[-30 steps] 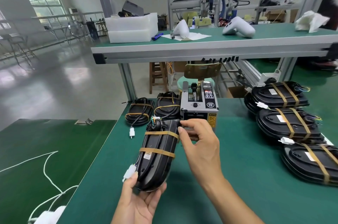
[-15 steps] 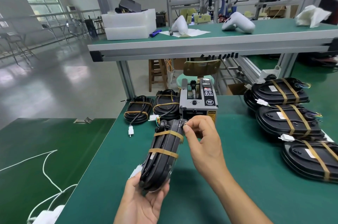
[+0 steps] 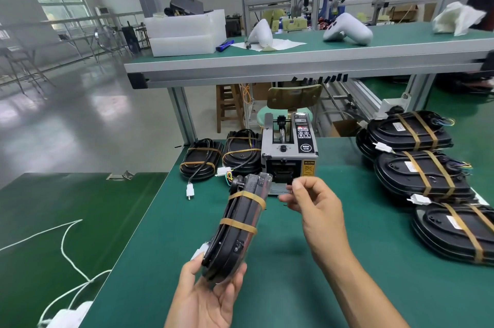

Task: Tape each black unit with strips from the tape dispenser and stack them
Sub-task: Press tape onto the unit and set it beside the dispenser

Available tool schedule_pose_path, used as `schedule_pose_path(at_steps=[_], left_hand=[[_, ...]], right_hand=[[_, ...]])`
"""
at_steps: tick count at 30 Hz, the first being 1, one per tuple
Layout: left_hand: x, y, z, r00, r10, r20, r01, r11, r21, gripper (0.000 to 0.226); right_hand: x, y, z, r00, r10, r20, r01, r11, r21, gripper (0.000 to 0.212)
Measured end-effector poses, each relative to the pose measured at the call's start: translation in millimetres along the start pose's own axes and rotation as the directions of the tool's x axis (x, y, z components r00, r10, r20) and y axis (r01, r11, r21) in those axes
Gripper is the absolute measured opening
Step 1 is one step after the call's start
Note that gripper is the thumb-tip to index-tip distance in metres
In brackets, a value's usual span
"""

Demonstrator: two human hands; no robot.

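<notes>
Taping was the step in hand: the left hand (image 3: pixel 211 290) gripped the near end of a black unit (image 3: pixel 240 226), held on edge above the green bench (image 3: pixel 334 260), fingers and thumb curled round its lower rim. Beyond that grip the unit's far end pointed at the mouth of the tape dispenser (image 3: pixel 289 149), close to it. The right hand (image 3: pixel 314 207), just right of the unit's far end, pinched a clear tape strip (image 3: pixel 278 189) between thumb and forefinger; the strip spanned the gap from the pinch back to the unit's top edge. Two tan bands already crossed the unit's body between the two holds. In my judgement the next move called for drawing the strip taut and pressing it down over the far end without creasing. Compared with half a second earlier, the right hand had drawn away rightward from the unit's tip, exposing the strip, and the unit had tilted further onto its edge. Right of the pinch, well apart, lay three taped stacks (image 3: pixel 417 175); left of the dispenser sat two further units (image 3: pixel 222 155).
</notes>
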State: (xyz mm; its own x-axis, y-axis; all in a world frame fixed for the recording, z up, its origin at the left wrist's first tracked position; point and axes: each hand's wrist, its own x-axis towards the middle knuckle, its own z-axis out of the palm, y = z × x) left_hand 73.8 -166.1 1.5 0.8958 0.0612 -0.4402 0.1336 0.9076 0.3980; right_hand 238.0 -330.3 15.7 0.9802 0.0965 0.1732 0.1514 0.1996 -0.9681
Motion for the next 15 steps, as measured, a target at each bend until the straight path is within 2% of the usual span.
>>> schedule_pose_path(at_steps=[2,4,6,9,15], left_hand=[[2,2,-3,0.999,0.042,-0.01,-0.041,0.999,0.025,0.058],[6,6,-8,0.992,0.112,-0.058,-0.109,0.992,0.06,0.055],[12,12,-11,0.964,0.234,-0.124,-0.222,0.969,0.106,0.039],[19,26,-11,0.892,0.422,-0.16,-0.395,0.902,0.175,0.024],[33,60,-6,0.806,0.569,-0.164,-0.523,0.814,0.252,0.035]], right_hand=[[7,16,-15,0.993,0.085,-0.087,-0.102,0.972,-0.21,0.013],[16,32,-32,0.981,0.117,-0.154,-0.177,0.866,-0.468,0.014],[25,43,-46,0.974,0.122,-0.192,-0.218,0.747,-0.629,0.017],[39,54,-55,0.97,0.123,-0.208,-0.239,0.624,-0.744,0.018],[60,68,-46,0.973,0.132,-0.189,-0.227,0.406,-0.885,0.017]])
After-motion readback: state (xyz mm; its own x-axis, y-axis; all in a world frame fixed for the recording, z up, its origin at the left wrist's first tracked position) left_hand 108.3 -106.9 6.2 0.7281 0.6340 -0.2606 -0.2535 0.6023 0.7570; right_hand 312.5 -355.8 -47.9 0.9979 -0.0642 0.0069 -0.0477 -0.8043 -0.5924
